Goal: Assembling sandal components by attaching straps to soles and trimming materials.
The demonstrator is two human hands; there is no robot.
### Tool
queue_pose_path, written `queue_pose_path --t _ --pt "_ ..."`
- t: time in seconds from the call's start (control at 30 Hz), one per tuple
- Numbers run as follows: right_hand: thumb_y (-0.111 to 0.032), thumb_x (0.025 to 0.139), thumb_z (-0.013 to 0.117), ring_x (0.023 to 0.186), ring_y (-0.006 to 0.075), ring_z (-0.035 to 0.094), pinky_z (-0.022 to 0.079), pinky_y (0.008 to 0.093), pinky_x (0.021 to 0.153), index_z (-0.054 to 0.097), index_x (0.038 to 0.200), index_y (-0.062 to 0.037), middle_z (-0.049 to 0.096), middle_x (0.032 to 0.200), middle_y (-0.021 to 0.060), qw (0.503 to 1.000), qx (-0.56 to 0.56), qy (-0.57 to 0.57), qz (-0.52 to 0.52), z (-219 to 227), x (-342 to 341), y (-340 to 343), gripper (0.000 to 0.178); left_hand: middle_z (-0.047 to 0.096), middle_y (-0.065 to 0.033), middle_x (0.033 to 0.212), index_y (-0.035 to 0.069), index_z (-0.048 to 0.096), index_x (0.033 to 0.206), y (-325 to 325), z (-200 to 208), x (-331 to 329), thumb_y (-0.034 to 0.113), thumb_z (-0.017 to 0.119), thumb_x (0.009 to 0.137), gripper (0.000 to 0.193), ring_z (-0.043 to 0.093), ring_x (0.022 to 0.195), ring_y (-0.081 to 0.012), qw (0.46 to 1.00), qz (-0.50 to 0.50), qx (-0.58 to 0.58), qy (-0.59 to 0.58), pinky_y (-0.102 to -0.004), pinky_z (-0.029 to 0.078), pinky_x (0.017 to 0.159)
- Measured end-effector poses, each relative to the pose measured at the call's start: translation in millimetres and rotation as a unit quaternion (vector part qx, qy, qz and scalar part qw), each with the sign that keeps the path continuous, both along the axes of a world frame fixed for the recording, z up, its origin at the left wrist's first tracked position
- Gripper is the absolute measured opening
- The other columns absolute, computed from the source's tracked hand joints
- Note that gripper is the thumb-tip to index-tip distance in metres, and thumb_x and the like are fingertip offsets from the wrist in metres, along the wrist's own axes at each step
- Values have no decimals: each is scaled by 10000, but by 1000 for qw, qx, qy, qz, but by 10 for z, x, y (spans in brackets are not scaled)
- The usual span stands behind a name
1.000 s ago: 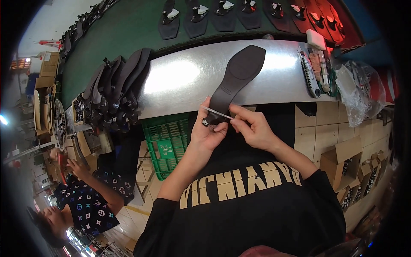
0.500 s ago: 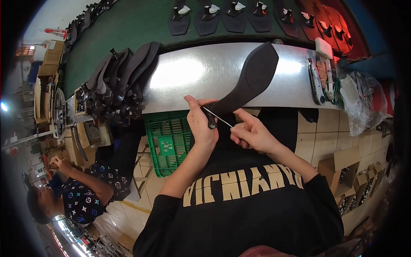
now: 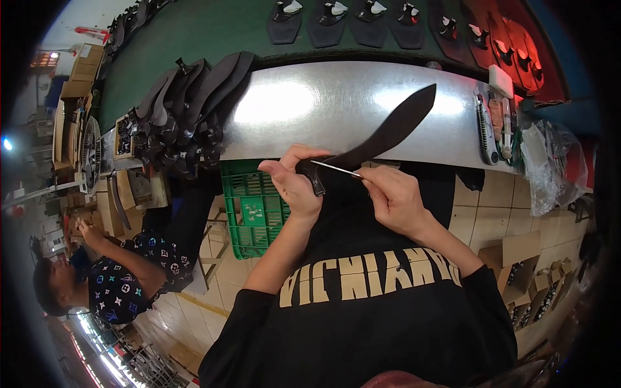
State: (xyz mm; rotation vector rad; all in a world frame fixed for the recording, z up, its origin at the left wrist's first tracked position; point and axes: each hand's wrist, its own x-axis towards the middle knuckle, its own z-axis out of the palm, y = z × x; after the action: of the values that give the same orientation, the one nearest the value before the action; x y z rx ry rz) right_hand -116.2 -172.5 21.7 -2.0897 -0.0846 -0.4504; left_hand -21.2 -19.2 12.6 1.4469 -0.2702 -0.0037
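My left hand grips the heel end of a black shoe sole, which slants up to the right over the shiny metal worktable. My right hand pinches a thin metal tool whose tip rests against the sole's heel, close to my left thumb. Both hands are held just in front of the table's near edge, above my black shirt.
A stack of black soles lies on the table's left end. More soles ride a green conveyor beyond. Knives and tools sit at the right end by a plastic bag. A green crate stands below; a seated person works at left.
The sole has tipped from steeply upright to a flatter slant toward the right. My hands have shifted slightly while the thin tool stays at the heel.
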Motion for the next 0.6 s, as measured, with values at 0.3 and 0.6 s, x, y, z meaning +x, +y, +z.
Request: queue_pose_path --t 0.3,0.6 --pt "27 811 618 678 288 647 512 344 588 630 948 -6 653 797 129 990 50 5 128 153 -30 57 142 550 -14 667 64 608 767 100 -11 140 756 247 895 791 506 604 -109 916 -117 -241 300 -236 409 525" --pt "-41 865 600 639 348 599 472 409 552 560 888 -26 581 716 143 998 30 46 -11 36 -3 170 49 481 1 639 151 462 672 -44 -195 56 490 560 917 429 529 635 -197 693 -187 -456 526 -342 455 638"
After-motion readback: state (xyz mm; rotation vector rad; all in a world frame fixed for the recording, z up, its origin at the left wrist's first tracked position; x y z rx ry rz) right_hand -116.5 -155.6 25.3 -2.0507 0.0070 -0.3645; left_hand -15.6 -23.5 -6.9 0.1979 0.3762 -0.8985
